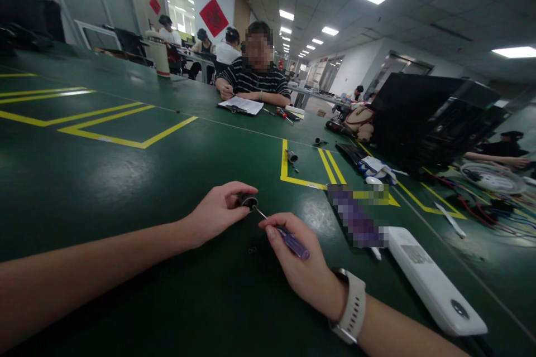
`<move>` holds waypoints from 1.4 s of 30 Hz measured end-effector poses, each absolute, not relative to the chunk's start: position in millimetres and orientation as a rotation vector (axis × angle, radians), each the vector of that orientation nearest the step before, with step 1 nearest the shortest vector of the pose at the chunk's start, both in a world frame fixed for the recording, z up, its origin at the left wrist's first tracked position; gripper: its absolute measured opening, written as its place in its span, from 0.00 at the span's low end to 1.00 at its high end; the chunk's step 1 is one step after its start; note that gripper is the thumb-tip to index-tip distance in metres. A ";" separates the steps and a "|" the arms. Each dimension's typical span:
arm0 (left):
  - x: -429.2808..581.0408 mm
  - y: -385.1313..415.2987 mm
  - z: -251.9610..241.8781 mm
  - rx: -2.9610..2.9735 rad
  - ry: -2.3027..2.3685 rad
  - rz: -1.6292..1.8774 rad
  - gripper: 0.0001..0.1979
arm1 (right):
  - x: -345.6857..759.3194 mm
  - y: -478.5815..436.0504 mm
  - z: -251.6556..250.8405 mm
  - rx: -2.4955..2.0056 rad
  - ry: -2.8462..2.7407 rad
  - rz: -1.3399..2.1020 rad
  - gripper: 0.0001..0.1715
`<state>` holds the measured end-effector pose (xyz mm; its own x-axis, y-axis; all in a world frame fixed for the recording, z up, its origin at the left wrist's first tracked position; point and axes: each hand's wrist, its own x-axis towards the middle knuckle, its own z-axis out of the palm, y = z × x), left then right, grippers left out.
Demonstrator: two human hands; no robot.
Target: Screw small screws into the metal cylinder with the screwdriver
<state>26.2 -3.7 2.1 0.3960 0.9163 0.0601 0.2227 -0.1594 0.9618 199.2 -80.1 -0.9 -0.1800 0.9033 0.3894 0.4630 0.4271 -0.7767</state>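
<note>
My left hand (221, 209) grips a small dark, hollow, round metal part (250, 199) between thumb and fingers, its open side turned partly toward me. In my right hand (299, 254) is a screwdriver (295, 242) with a clear purple handle. Its thin shaft points up and left, and the tip meets the near rim of the round part; whether it sits in a screw cannot be made out. On the green table (184, 295) just below lie a couple of tiny ring-like pieces (252, 250).
A similar metal part (292, 156) lies by yellow tape, another dark piece (319, 141) beyond. A long white device (435, 281) and a pixelated purple object (355, 217) lie right. Coloured wires (473, 195) and a black case (435, 117) stand farther right. A person (253, 78) sits opposite with a clipboard (240, 106).
</note>
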 end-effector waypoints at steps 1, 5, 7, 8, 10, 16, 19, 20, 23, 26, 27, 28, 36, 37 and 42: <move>26.2 -3.5 1.3 1.649 1.014 0.860 0.17 | 199.0 -79.6 -1.8 -1.161 -1.815 0.635 0.09; 26.6 -2.5 -2.0 1.669 0.980 0.891 0.16 | 198.5 -77.4 -6.6 -1.133 -1.854 0.632 0.10; 26.7 -2.3 -2.8 1.678 0.989 0.902 0.16 | 198.8 -76.8 -8.7 -1.138 -1.873 0.621 0.10; 26.6 -2.3 -2.8 1.682 0.998 0.904 0.15 | 199.0 -76.8 -9.6 -1.144 -1.884 0.619 0.10; 26.2 -2.5 -2.5 1.685 1.019 0.906 0.14 | 199.4 -77.1 -10.7 -1.151 -1.906 0.612 0.10; 24.3 -1.5 -2.9 1.692 1.051 0.911 0.14 | 199.7 -78.7 -9.1 -1.144 -1.939 0.581 0.09; 24.1 -0.9 -4.4 1.701 1.041 0.928 0.13 | 199.4 -78.9 -7.3 -1.148 -1.959 0.557 0.10; 24.2 -0.9 -4.8 1.703 1.032 0.934 0.13 | 199.3 -79.1 -6.9 -1.146 -1.973 0.549 0.10; 24.4 -1.3 -5.1 1.710 1.014 0.941 0.12 | 199.1 -79.7 -5.9 -1.143 -2.004 0.527 0.11; 24.2 -1.5 -4.6 1.723 1.017 0.938 0.12 | 199.0 -80.0 -6.1 -1.137 -2.007 0.521 0.10; 24.1 -1.5 -4.5 1.725 1.021 0.934 0.12 | 199.0 -79.9 -6.4 -1.137 -2.000 0.526 0.10; 24.1 -1.5 -4.4 1.724 1.026 0.930 0.12 | 199.0 -79.8 -6.9 -1.138 -1.990 0.531 0.10; 26.1 -1.6 -3.3 1.672 1.070 0.917 0.13 | 199.4 -79.2 -8.8 -1.159 -1.966 0.507 0.09; 26.4 -1.5 -3.4 1.672 1.069 0.921 0.13 | 199.2 -79.2 -8.5 -1.161 -1.969 0.498 0.09; 26.6 -1.4 -3.8 1.668 1.055 0.919 0.13 | 197.7 -78.8 -8.8 -1.154 -1.965 0.512 0.09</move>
<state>26.6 -1.4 -3.8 0.3514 0.9298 0.1094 0.2363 -0.2012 0.9506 197.7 -78.8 -8.8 -0.2789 0.8616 0.4240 0.5454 0.5055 -0.6685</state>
